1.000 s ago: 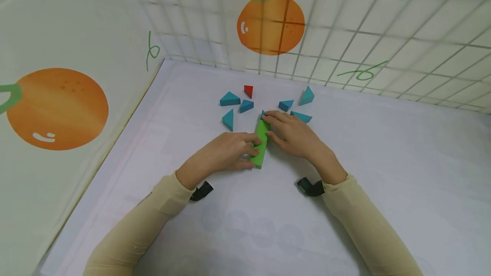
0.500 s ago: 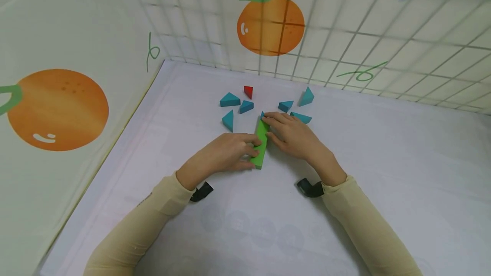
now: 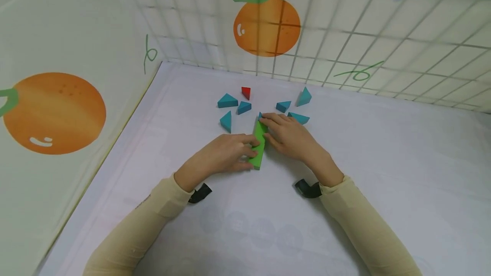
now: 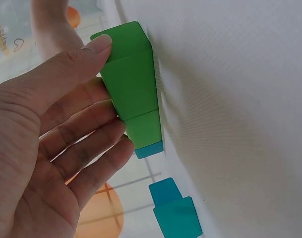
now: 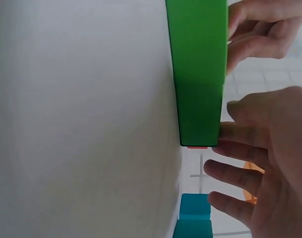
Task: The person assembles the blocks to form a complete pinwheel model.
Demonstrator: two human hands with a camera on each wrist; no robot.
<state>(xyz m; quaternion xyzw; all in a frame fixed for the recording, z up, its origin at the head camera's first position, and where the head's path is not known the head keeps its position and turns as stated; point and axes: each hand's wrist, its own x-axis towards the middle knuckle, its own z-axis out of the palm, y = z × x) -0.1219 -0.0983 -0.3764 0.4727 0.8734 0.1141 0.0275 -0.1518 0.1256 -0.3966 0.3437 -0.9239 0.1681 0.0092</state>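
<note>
Two green blocks lie end to end on the white surface, the near block (image 4: 128, 87) longer than the far block (image 4: 144, 130). A blue triangular block (image 3: 260, 115) sits at the row's far end, partly hidden by fingers. My left hand (image 3: 218, 152) rests along the row's left side, fingertips on the green and thumb (image 4: 98, 45) at the near end's corner. From the right, my right hand (image 3: 289, 135) reaches over the far end, with fingertips at the blue triangle and the thumb beside the green. Its fingers are spread and fairly straight in the right wrist view.
Several blue triangular blocks lie beyond the hands, including one on the left (image 3: 227, 101) and one on the right (image 3: 304, 97). A small red triangular block (image 3: 246, 93) lies farther back. Patterned walls with a printed orange (image 3: 267, 27) close off the back and left.
The head view has shifted slightly, carrying the whole scene a little to the left. Hands and blocks keep the same places relative to each other.
</note>
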